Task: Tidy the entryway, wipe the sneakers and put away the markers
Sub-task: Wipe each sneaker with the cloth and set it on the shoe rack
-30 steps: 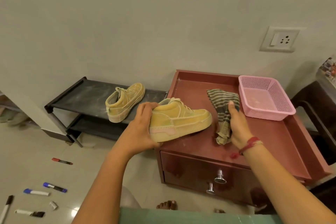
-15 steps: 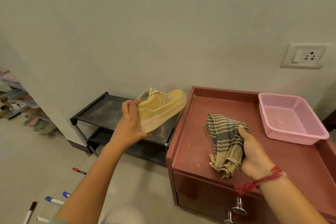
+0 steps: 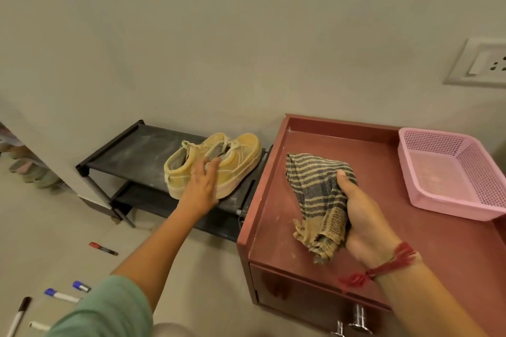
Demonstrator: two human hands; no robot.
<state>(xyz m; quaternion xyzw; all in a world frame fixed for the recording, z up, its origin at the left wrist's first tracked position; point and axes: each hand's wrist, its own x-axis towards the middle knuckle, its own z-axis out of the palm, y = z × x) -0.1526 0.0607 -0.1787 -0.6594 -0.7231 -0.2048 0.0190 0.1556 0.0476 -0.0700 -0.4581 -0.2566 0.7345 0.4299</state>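
Beige floor at my far left holds the loose markers: a black marker (image 3: 19, 314), a blue-capped marker (image 3: 61, 295) just beside it, and a red marker (image 3: 103, 249) lying apart, nearer the black shoe rack (image 3: 131, 150). The pair of yellow sneakers (image 3: 242, 154) sits side by side on the rack's top shelf. My left hand (image 3: 201, 186) rests against their near side, fingers straight and spread, gripping nothing. Right of the rack stands a red-brown cabinet (image 3: 269, 208). Over its top, my right hand (image 3: 364, 224) clutches a bunched striped cloth (image 3: 315, 189), fingers and thumb curled round it. A pink basket (image 3: 449, 172) sits on the cabinet's far right, apart from the cloth.
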